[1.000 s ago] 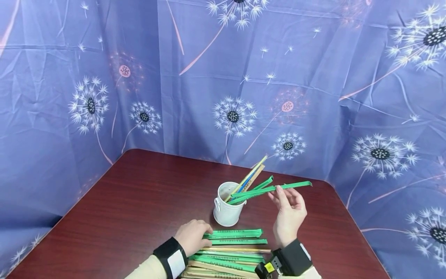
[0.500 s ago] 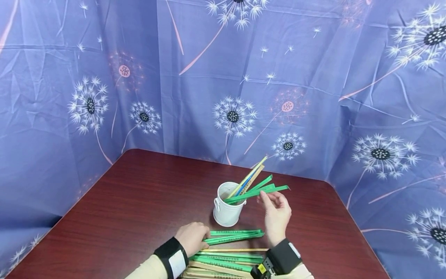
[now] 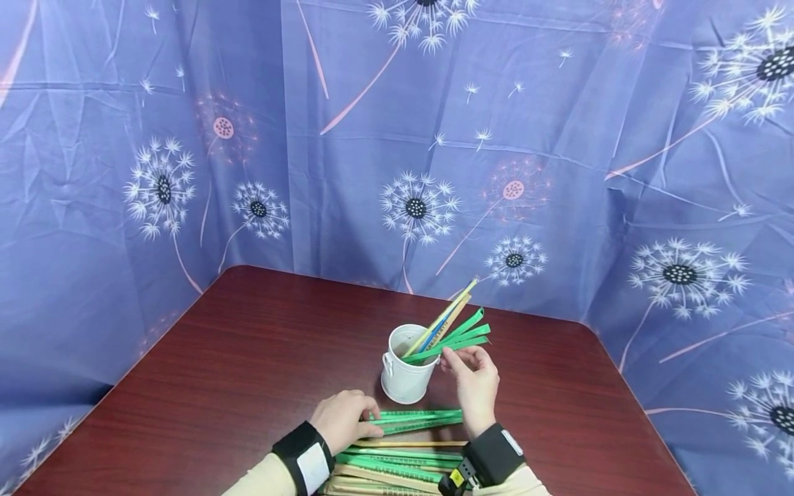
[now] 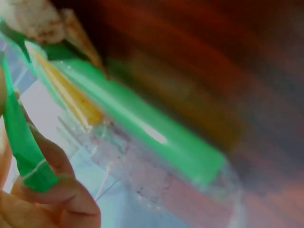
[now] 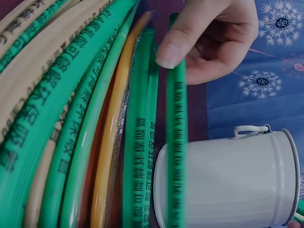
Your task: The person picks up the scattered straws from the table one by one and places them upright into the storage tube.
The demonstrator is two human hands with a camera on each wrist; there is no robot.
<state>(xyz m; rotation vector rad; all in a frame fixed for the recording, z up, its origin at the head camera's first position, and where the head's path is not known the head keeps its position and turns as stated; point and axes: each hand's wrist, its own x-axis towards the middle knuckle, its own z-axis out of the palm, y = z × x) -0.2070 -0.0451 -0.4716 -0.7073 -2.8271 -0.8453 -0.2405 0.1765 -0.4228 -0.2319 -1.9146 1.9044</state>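
Head view: the right hand [image 3: 476, 386] pinches a green straw [image 3: 471, 342] between thumb and fingers just beside the rim of the white bucket [image 3: 406, 383]. That straw's near-level long axis runs left to right, its left end in the bucket's mouth and its right end sticking out past the fingers, alongside the other green straws leaning there. A yellow straw [image 3: 442, 317] stands steeper behind them. The right hand is the nearer one to the bucket. The left hand [image 3: 342, 420] is on the person's side of it, at the left end of the pile of straws [image 3: 403, 466] lying crosswise on the tabletop [image 3: 217, 386]; the right wrist view shows its thumb and fingers pinching a second green straw [image 5: 176, 114].

Against a second ago, the right hand has come leftward and closer to the bucket, taking its straw further into the mouth. The left hand is in nearly the same spot, but the green straws by its fingers now lie closer together.
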